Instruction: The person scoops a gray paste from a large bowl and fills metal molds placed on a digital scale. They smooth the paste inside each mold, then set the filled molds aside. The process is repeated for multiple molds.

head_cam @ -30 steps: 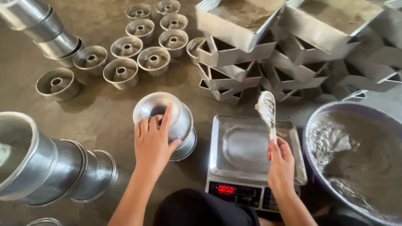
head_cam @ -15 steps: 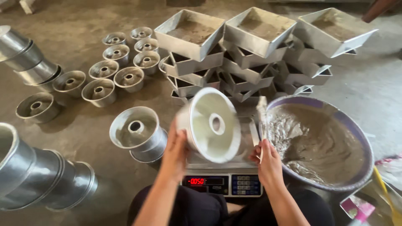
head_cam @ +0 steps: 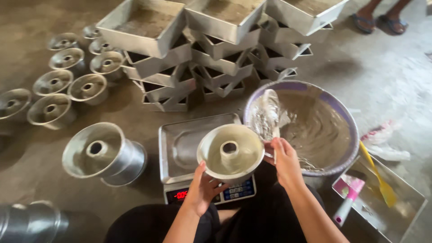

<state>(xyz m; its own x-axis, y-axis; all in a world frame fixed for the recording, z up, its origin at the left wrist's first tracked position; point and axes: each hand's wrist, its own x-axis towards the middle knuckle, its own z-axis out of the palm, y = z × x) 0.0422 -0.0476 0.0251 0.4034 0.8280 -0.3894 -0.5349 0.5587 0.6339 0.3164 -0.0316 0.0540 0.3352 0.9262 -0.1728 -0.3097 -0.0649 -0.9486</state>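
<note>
My left hand (head_cam: 203,191) holds an empty metal ring cake tin (head_cam: 230,154) from below, upright over the front right of a digital kitchen scale (head_cam: 184,144). My right hand (head_cam: 284,159) grips the handle of a batter-smeared scoop (head_cam: 266,114), raised at the left rim of a large purple-rimmed bowl of brown batter (head_cam: 321,128). The scoop sits just right of the tin.
A stack of ring tins (head_cam: 104,153) lies left of the scale, with several single ring tins (head_cam: 67,85) beyond. Stacked square pans (head_cam: 216,45) holding batter stand behind. A tray (head_cam: 396,211) with a yellow spatula (head_cam: 377,173) is at right. Someone's sandalled feet (head_cam: 378,20) are at top right.
My left hand lifted a tin off the stack, swung it over the scale and turned it open side up. The scoop moved right to the bowl's rim.
</note>
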